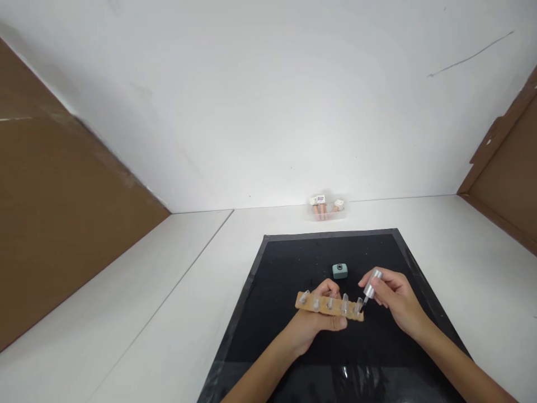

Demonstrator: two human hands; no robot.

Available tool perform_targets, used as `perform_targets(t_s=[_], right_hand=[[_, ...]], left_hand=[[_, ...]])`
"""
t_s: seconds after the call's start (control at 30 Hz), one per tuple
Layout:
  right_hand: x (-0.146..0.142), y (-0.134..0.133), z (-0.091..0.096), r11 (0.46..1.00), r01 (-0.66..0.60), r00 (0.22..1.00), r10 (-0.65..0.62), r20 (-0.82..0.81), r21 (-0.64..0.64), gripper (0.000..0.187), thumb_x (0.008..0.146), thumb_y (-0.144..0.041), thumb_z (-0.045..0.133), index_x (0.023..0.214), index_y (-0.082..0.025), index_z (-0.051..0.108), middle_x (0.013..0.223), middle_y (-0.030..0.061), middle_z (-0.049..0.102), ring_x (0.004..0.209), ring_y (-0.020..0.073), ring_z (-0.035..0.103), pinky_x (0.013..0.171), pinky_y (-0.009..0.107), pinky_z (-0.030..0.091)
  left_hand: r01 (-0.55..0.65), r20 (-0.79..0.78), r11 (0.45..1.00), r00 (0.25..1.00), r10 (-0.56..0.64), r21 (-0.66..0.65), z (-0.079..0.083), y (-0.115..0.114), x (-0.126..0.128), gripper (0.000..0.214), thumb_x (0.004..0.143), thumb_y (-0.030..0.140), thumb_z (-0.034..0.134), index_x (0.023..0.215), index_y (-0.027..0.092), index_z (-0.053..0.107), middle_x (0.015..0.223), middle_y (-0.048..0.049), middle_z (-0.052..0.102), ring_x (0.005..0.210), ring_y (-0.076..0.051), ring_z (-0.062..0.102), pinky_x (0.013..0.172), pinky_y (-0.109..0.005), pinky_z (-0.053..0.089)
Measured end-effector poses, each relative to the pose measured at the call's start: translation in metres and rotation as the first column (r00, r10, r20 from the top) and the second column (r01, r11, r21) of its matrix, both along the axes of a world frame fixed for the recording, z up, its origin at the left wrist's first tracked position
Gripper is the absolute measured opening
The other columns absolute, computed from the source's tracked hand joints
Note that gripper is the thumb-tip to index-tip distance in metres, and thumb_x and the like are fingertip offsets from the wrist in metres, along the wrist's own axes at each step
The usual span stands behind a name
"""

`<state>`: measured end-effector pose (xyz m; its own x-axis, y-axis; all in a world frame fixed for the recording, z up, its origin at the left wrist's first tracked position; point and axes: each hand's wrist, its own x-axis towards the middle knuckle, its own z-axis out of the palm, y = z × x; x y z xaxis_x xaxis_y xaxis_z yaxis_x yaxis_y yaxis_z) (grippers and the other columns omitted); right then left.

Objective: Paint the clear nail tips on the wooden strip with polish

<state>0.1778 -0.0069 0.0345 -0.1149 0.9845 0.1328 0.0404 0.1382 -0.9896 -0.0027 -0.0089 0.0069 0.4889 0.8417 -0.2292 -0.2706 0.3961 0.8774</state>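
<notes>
Two hands over the mat (289, 268), both loaded. Left hand (312, 324) gripped the tan strip (323, 307): thumb along the near edge, fingers curled behind the far side. Looked like an underside grip to leave the top face free. Strip was up off the mat, near side of the bottle (339, 271), long axis running left to right, right end a bit nearer. Its clear tips (344, 304) stuck up from it in a row, probably spaced so each could be reached alone.

Right hand (396, 294) pinched the silver cap (373, 282) between thumb and fingers, tilted so the brush (364, 300) pointed down and left at the rightmost tip. Pen-like hold, likely for fine control. Brush was right beside that tip; couldn't tell if touching.

Bottle stood on the mat, neck bare, just far of the hands, presumably for a short reach. Clear box (309, 214) sat on the table (168, 280) beyond the mat, by the wall (268, 101), maybe to stay out of the way.

Counts: 1 strip, 5 tips, 1 cap with 1 brush, 1 bottle, 1 mat, 1 box. White-topped pieces (321, 199) inside: at least 3, too small for an exact number.
</notes>
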Motion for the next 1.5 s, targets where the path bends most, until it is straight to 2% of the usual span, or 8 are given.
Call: perform_targets(t_s=[0.1, 0.23, 0.6, 0.8, 0.93, 1.07, 1.33, 1.5], right_hand=[[-0.0001, 0.0001, 0.0006, 0.999, -0.042, 0.996, 0.039, 0.081, 0.026, 0.045, 0.076, -0.057, 0.054, 0.063, -0.015, 0.067, 0.047, -0.0017, 0.047, 0.042, 0.0089, 0.036, 0.039, 0.021, 0.027], [-0.0005, 0.0020, 0.0031, 0.998, 0.032, 0.989, -0.040, 0.141, 0.060, 0.042, 0.075, -0.052, 0.057, 0.053, -0.015, 0.061, 0.047, -0.0018, 0.046, 0.044, 0.0095, 0.038, 0.042, 0.022, 0.031], [-0.0007, 0.0031, 0.0021, 0.977, 0.212, 0.975, -0.213, 0.068, 0.029, 0.043, 0.072, -0.057, 0.058, 0.057, -0.016, 0.061, 0.049, -0.0020, 0.043, 0.043, 0.0094, 0.033, 0.039, 0.023, 0.027], [-0.0004, 0.0005, 0.0027, 0.993, 0.068, 0.997, -0.071, 0.020, 0.100, 0.047, 0.073, -0.060, 0.057, 0.063, -0.016, 0.068, 0.046, -0.0015, 0.047, 0.039, 0.0085, 0.032, 0.036, 0.022, 0.024], [0.0000, -0.0015, -0.0005, 0.990, -0.041, 0.993, 0.025, 0.118, 0.136, 0.043, 0.078, -0.054, 0.055, 0.066, -0.015, 0.070, 0.048, 0.0002, 0.053, 0.041, 0.0101, 0.041, 0.041, 0.023, 0.033], [0.0014, 0.0001, -0.0011, 0.990, 0.013, 0.986, -0.037, 0.165, 0.144, 0.040, 0.079, -0.047, 0.056, 0.058, -0.015, 0.067, 0.053, 0.0024, 0.057, 0.048, 0.0132, 0.049, 0.048, 0.025, 0.040], [0.0019, 0.0025, -0.0007, 0.976, 0.173, 0.965, -0.195, 0.173, 0.135, 0.039, 0.076, -0.051, 0.058, 0.057, -0.017, 0.067, 0.052, 0.0017, 0.056, 0.049, 0.0137, 0.049, 0.047, 0.025, 0.042], [0.0020, 0.0003, 0.0035, 0.983, 0.120, 0.981, -0.139, 0.136, 0.137, 0.044, 0.074, -0.057, 0.056, 0.064, -0.016, 0.070, 0.050, 0.0019, 0.057, 0.040, 0.0105, 0.041, 0.039, 0.023, 0.036]], left_hand=[[-0.001, -0.003, 1.000, 1.000, 0.001, -0.004, 0.0013, 0.0011, 0.0009, 0.051, 0.045, 0.026, 0.084, 0.067, 0.019, 0.039, 0.061, 0.0075, 0.045, 0.056, -0.006, 0.037, 0.051, -0.018, 0.030], [-0.004, -0.011, 1.000, 1.000, 0.004, -0.003, 0.0012, 0.0018, 0.0017, 0.051, 0.044, 0.026, 0.084, 0.067, 0.019, 0.039, 0.060, 0.0077, 0.044, 0.056, -0.006, 0.036, 0.051, -0.018, 0.029], [-0.004, 0.001, 1.000, 1.000, 0.004, -0.004, -0.0014, 0.0003, -0.0010, 0.052, 0.043, 0.027, 0.085, 0.067, 0.019, 0.039, 0.061, 0.0078, 0.043, 0.055, -0.006, 0.035, 0.051, -0.019, 0.028], [-0.005, -0.004, 1.000, 1.000, 0.005, 0.000, 0.0023, 0.0010, -0.0008, 0.052, 0.044, 0.027, 0.085, 0.067, 0.019, 0.039, 0.059, 0.0082, 0.043, 0.055, -0.006, 0.034, 0.051, -0.019, 0.028], [-0.007, -0.014, 1.000, 1.000, 0.007, 0.004, 0.0033, 0.0010, -0.0001, 0.052, 0.044, 0.027, 0.084, 0.067, 0.019, 0.039, 0.059, 0.0079, 0.044, 0.055, -0.006, 0.036, 0.051, -0.019, 0.029], [-0.007, -0.007, 1.000, 1.000, 0.007, 0.004, 0.0012, 0.0015, 0.0003, 0.051, 0.044, 0.027, 0.084, 0.068, 0.019, 0.040, 0.060, 0.0077, 0.044, 0.055, -0.007, 0.037, 0.051, -0.019, 0.029], [-0.008, -0.013, 1.000, 1.000, 0.008, 0.009, -0.0023, 0.0010, -0.0003, 0.052, 0.044, 0.028, 0.085, 0.068, 0.020, 0.038, 0.061, 0.0076, 0.042, 0.056, -0.007, 0.035, 0.052, -0.019, 0.028], [-0.005, -0.022, 1.000, 1.000, 0.005, 0.002, 0.0009, 0.0015, 0.0006, 0.053, 0.043, 0.030, 0.085, 0.067, 0.020, 0.038, 0.060, 0.0076, 0.041, 0.055, -0.006, 0.034, 0.051, -0.019, 0.028]])
